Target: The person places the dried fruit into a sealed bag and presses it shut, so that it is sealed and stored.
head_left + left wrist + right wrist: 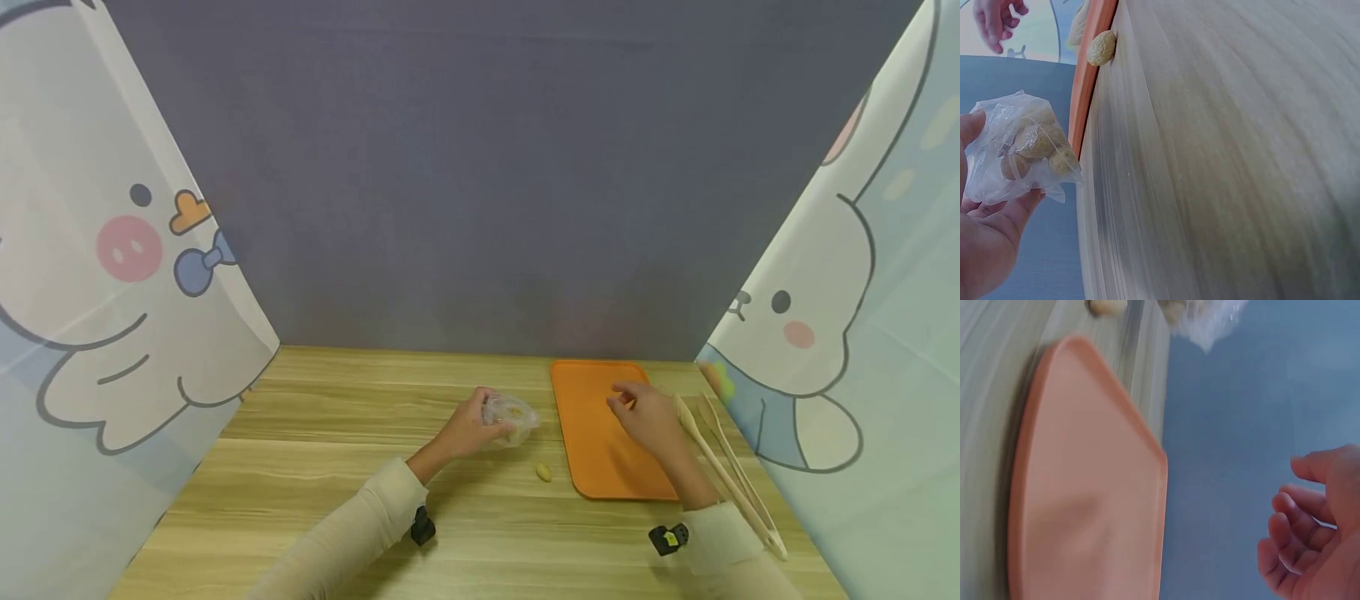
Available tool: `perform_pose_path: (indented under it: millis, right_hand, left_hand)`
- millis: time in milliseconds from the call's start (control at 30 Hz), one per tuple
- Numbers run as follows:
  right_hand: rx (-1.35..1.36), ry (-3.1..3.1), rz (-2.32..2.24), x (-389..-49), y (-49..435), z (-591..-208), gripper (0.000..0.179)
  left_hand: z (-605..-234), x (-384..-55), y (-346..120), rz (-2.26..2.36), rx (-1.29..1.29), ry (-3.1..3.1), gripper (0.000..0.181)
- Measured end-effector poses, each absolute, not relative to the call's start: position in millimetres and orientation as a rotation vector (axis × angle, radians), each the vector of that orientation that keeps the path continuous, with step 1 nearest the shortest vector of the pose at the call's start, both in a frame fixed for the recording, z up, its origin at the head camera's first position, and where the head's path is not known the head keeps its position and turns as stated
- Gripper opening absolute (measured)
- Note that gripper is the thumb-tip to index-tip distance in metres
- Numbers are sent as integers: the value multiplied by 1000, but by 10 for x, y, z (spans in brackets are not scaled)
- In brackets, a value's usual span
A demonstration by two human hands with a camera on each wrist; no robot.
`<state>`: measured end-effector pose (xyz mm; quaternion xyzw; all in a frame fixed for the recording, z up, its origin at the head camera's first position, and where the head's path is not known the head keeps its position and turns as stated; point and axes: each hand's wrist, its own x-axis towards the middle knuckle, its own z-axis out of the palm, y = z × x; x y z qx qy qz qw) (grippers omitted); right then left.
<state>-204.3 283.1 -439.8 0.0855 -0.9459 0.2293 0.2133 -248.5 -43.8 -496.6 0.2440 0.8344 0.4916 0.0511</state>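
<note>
My left hand (468,432) grips a clear plastic bag (512,425) above the table, thumb on one side and fingers on the other. In the left wrist view the bag (1029,147) holds several round, rough, yellow-brown lumps. One similar lump (543,472) lies loose on the table, left of the orange tray (600,458). My right hand (651,423) hovers over that tray, holding nothing. Its fingers are loosely curled in the right wrist view, where the bare tray surface (1091,462) shows below.
Long pale wooden utensils (723,475) lie along the right of the tray. The wood-grain table (315,483) is bounded by a grey back panel (480,208) and cartoon-printed side panels (810,358).
</note>
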Motion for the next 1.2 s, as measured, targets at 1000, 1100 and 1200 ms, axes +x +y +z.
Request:
perform_pose_path:
  millis: [1000,1100,1200]
  right_hand:
    - [630,-2883,901,-2158,1673,-4501,21]
    - [643,-2880,871,-2160,1647,-4515,19]
    - [679,-2871,854,-2163,1623,-4515,18]
  left_hand:
    - [-4979,-2462,-463,1527,747,2514,58]
    - [-4975,-2459,-459,1527,748,2519,57]
    - [-4973,-2454,-460,1531,746,2521,58]
